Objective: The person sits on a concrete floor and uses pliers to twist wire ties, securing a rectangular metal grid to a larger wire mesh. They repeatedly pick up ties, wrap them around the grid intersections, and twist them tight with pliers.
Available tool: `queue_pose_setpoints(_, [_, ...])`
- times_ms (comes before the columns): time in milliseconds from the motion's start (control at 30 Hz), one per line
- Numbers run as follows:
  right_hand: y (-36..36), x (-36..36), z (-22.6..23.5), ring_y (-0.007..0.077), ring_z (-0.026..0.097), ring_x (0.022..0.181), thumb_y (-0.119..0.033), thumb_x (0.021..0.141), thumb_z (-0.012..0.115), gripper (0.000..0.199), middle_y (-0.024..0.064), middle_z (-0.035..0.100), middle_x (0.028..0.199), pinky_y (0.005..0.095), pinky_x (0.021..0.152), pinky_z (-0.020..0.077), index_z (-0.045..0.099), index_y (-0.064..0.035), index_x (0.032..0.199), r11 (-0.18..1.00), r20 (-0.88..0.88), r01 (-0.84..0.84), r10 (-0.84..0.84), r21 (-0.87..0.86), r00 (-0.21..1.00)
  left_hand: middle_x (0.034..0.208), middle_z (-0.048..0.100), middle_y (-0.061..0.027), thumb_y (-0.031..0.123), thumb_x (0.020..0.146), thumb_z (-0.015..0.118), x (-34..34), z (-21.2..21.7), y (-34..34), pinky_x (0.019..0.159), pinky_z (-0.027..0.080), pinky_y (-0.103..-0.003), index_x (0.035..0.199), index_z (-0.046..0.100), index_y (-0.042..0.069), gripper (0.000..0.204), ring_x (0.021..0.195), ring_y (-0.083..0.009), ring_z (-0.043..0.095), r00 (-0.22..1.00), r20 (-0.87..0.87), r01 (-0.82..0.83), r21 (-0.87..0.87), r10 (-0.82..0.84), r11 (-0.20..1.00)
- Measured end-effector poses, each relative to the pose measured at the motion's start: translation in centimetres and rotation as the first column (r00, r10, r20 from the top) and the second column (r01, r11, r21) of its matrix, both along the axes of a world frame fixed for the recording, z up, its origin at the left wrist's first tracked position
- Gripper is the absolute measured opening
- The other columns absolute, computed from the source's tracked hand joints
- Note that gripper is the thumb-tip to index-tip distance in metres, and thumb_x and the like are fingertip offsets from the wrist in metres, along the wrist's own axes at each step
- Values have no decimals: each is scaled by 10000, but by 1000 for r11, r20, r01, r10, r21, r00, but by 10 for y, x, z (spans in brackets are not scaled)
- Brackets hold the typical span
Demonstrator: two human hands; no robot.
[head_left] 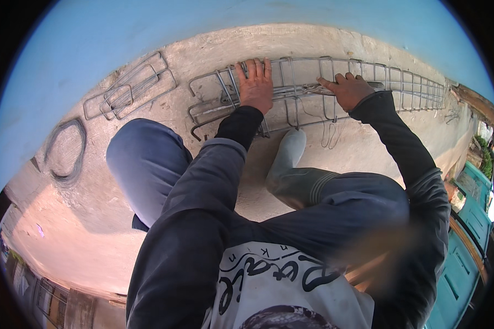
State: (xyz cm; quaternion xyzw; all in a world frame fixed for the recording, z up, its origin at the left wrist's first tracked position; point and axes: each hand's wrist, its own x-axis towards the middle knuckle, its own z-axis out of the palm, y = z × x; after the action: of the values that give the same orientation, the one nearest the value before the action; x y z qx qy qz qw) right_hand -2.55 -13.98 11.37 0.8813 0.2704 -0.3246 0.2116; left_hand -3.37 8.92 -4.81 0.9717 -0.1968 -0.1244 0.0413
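A long cage of steel bars and rectangular stirrups (291, 104) lies on the concrete in front of me. My left hand (255, 85) is laid flat over its left part, fingers stretched out across the bars. To the right, my right hand (350, 90) has its fingers curled over the middle bars, the index finger pointing left. Under that palm is a dark metal hand tool (376, 85); its ends show on both sides, but the hand hides its exact kind. Thin loose tie wire (329, 137) hangs from the cage's near side, by my foot (292, 143).
Several loose bent stirrups (132, 90) lie left of the cage. A coil of thin wire (66, 151) is farther left, beside my knee (142, 159). A blue wall (230, 19) runs behind. Teal panels (461, 263) and a wooden beam (477, 107) stand at the right.
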Motion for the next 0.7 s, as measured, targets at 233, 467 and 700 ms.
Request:
queue_pose_setpoints(233, [14, -14, -38, 295, 564, 1037, -167, 960, 475, 478, 97, 600, 1160, 487, 912, 428, 499, -201, 1436, 992, 71, -91, 97, -89, 993, 1485, 350, -199, 433, 642, 852, -3, -8, 0, 1146, 156, -653, 1548, 195, 14, 1195, 1414, -380, 273, 995, 99, -11, -16, 12, 1000])
queue_pose_setpoints(467, [25, -29, -41, 309, 544, 1093, -207, 953, 488, 463, 93, 580, 1176, 552, 931, 403, 513, -186, 1416, 981, 174, -138, 162, -139, 971, 1483, 360, -195, 411, 635, 851, -2, -8, -2, 1149, 154, -646, 1543, 211, 15, 1180, 1409, -381, 281, 994, 110, -18, -29, 21, 999])
queue_pose_setpoints(700, [25, -35, -45, 376, 648, 894, -153, 924, 526, 330, 166, 632, 1032, 530, 811, 512, 570, -76, 1242, 969, -6, 248, -248, -20, 969, 1482, 360, -205, 360, 649, 831, -3, -7, 2, 1157, 146, -640, 1521, 258, 11, 1100, 1410, -380, 279, 995, 96, -32, -69, 39, 997])
